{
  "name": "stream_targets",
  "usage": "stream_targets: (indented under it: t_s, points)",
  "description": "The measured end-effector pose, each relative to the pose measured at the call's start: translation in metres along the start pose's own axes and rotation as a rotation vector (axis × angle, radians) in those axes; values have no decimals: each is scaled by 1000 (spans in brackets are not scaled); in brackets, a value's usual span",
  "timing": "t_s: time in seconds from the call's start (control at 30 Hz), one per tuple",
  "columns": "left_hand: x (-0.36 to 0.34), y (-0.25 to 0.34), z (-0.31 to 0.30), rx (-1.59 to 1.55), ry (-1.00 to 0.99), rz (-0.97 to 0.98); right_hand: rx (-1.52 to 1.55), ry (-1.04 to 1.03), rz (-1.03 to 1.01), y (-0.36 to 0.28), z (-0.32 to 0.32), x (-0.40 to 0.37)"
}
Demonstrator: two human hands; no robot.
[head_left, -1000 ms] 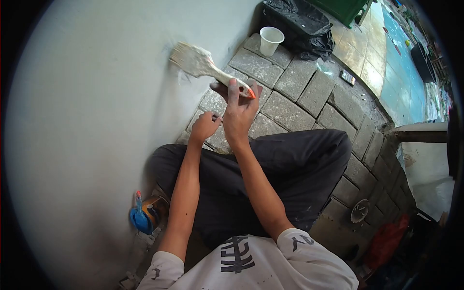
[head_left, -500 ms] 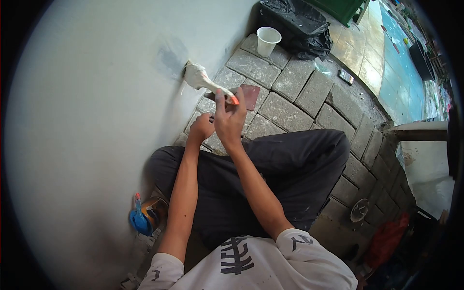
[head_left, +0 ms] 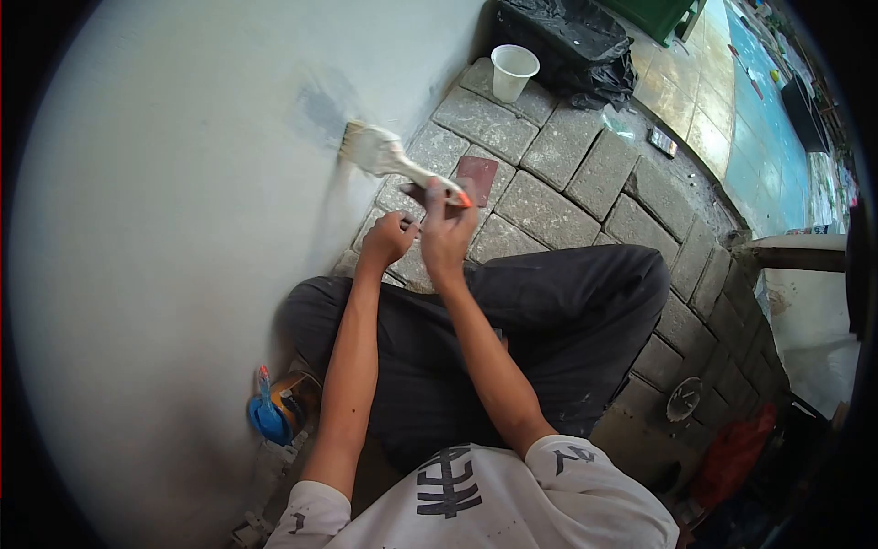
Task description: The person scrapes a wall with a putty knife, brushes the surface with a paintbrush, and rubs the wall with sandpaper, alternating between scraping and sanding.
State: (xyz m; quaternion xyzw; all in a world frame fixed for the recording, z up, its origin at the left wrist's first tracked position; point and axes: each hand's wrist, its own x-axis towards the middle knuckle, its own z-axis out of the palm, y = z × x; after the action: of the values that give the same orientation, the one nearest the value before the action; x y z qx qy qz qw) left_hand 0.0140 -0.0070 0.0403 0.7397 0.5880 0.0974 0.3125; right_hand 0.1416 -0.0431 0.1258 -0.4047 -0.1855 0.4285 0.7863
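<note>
A paintbrush (head_left: 377, 152) with a white-smeared head and an orange handle tip is gripped near that tip by my right hand (head_left: 448, 233). Its bristles are against the pale wall (head_left: 210, 201), beside a grey patch (head_left: 326, 105). My left hand (head_left: 388, 240) is closed low by the foot of the wall, just left of my right hand. What its curled fingers hold, if anything, I cannot tell. Beyond my right hand a reddish-brown square of sheet (head_left: 476, 176) lies on the paving.
Grey paving blocks (head_left: 521, 220) run along the wall. A white plastic cup (head_left: 513, 73) stands beside black plastic bags (head_left: 585, 46). A blue and orange object (head_left: 272, 414) sits against the wall by my left knee. A clear round cup (head_left: 683, 399) is at lower right.
My right hand has moved slightly down and right, swinging the brush handle; the bristles now show more fully against the wall. My left hand stays closed in nearly the same place.
</note>
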Motion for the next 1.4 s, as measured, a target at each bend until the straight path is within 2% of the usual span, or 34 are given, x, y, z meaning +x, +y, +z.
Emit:
stream_targets:
  t_s: [0.07, 0.1, 0.17, 0.23, 0.27, 0.37, 0.4, 0.43, 0.5, 0.57, 0.63, 0.67, 0.77, 0.8, 0.83, 0.9, 0.93, 1.03, 1.07, 1.1, 1.13, 1.17, 1.2, 1.27, 1.3, 1.37, 1.4]
  points:
    - [10, -10, 5, -3, -51, -32, -78, 13, -17, 25, -20, 13]
    - [12, -8, 5, -5, -107, -61, -157, 32, -36, 20, -20, 17]
    - [11, -5, 4, 9, -92, -51, -172, 48, -14, 10, -17, 15]
    - [3, -10, 6, -11, 15, 32, 40, -19, 20, -1, -1, 6]
    - [22, -44, 24, -113, -118, 64, 32, -96, -36, -2, 4, 3]
    - [12, -17, 7, -6, -129, -26, 104, -46, 18, -12, 8, 4]
    - [3, -6, 4, 19, 0, 0, 93, 18, 67, -13, 3, 7]
    - [7, -5, 2, 18, 7, 4, 95, 12, 62, 1, -4, 12]
    - [10, -4, 3, -13, -116, -101, -24, 64, 27, 28, -22, 22]
    - [14, -1, 1, 20, -123, -78, -83, 80, -37, 36, -28, 21]
    - [6, -1, -1, 34, -74, -19, -143, 14, 8, 4, -9, 9]
    - [26, -61, 32, -113, -98, 143, -54, -28, -25, -3, 4, 6]
    - [14, -39, 20, -159, -21, 183, -9, -69, 12, -24, 20, -4]
    - [12, -30, 11, -218, -105, 108, 165, -66, 11, -22, 19, -2]
    - [12, -22, 6, -217, -99, 108, 168, -71, 10, -18, 12, 2]
    - [10, -2, 1, 5, -132, -108, 81, 33, 85, 6, -10, 11]
    - [4, 10, -5, 29, -87, -90, -40, 32, 38, 35, -27, 16]
    - [9, 1, 0, 49, -105, -110, -199, 83, 6, 29, -26, 17]
    - [10, -12, 5, 53, -115, -112, -99, 89, 48, 20, -18, 12]
    - [15, -34, 14, -20, -118, -3, -103, 96, 55, 10, -6, 7]
    - [17, -34, 15, -94, -113, 109, -125, 13, -1, 4, 5, 3]
    - [17, -34, 16, -96, -114, 106, -146, -73, -57, -4, 13, 2]
    - [10, -11, 6, -33, -152, 18, -145, -73, -51, -17, 20, -1]
    - [5, 25, -15, 93, -214, -152, 117, -110, -54, -35, 31, -2]
    - [3, 21, -15, 94, -207, -153, 121, -116, -54, -31, 26, 2]
    - [-1, 3, -2, 37, -13, 4, 89, -9, 50, -9, 2, 11]
    - [14, -12, 5, -22, -153, -105, 15, 54, 53, 8, -8, 13]
